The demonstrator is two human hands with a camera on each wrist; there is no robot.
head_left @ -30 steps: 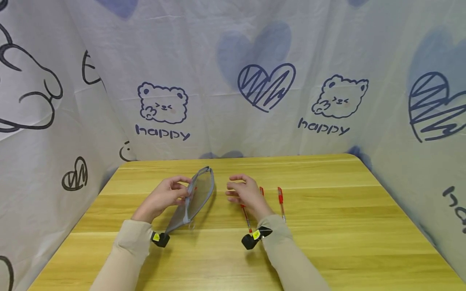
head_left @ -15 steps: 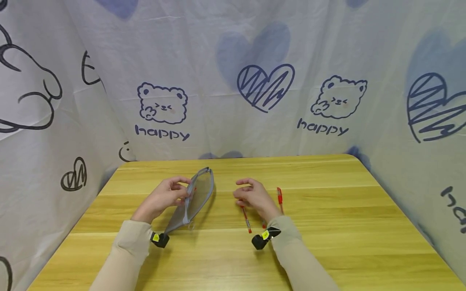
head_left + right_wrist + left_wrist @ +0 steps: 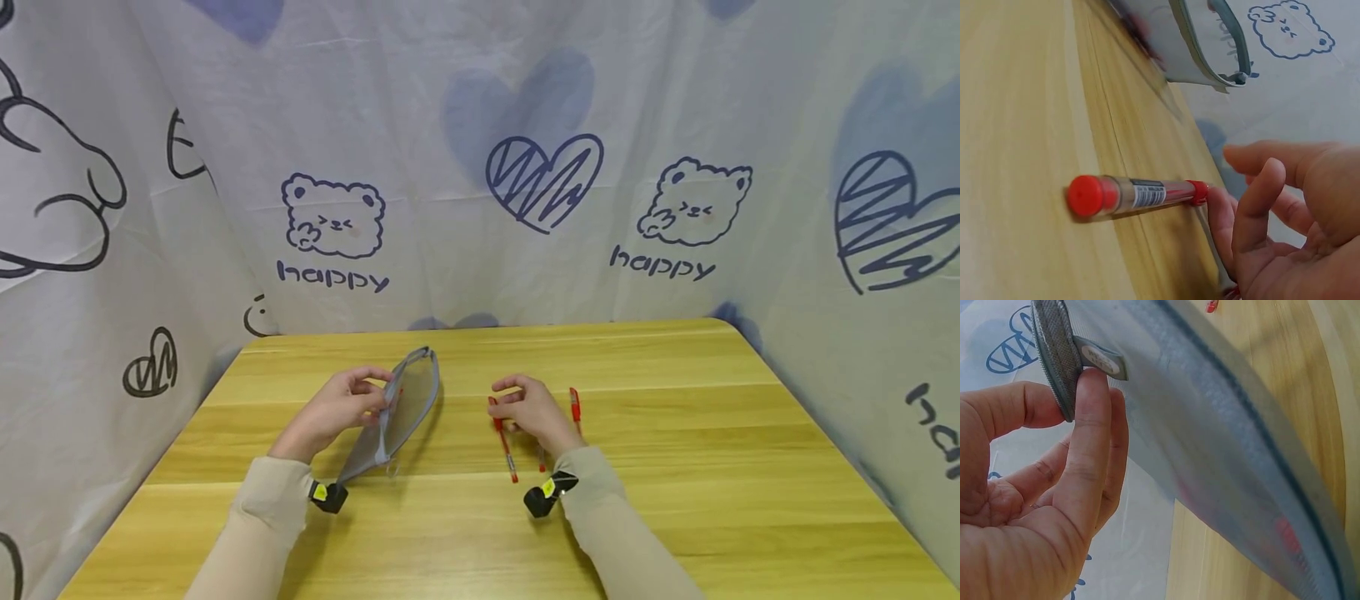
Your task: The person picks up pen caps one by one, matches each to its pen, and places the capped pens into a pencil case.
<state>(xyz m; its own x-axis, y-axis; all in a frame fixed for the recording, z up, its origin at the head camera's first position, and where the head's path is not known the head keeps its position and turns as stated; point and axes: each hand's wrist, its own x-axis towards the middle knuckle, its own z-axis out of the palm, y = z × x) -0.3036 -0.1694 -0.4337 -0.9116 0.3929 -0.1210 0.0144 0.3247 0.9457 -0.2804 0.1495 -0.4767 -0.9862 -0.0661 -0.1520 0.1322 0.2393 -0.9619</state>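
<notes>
My left hand (image 3: 337,412) pinches the rim of a grey mesh zipper pouch (image 3: 412,404), holding its mouth apart. In the left wrist view the thumb and fingertips meet at the zipper (image 3: 1057,356) beside a small tab. Red spots show blurred through the mesh. My right hand (image 3: 532,412) hovers over the pens, fingers loosely bent. A red-capped pen (image 3: 1147,194) lies on the table, a fingertip right at its cap and the thumb apart from it. A second pen (image 3: 542,461) is mostly hidden beneath this hand.
Another red pen (image 3: 575,406) lies just right of the right hand, its lower end behind the wrist. The wooden table (image 3: 712,467) is enclosed by a printed cloth (image 3: 450,250) at the back and sides.
My right hand has moved right and slightly nearer, away from the pouch, uncovering the left pen's cap. The left hand and pouch stay nearly still.
</notes>
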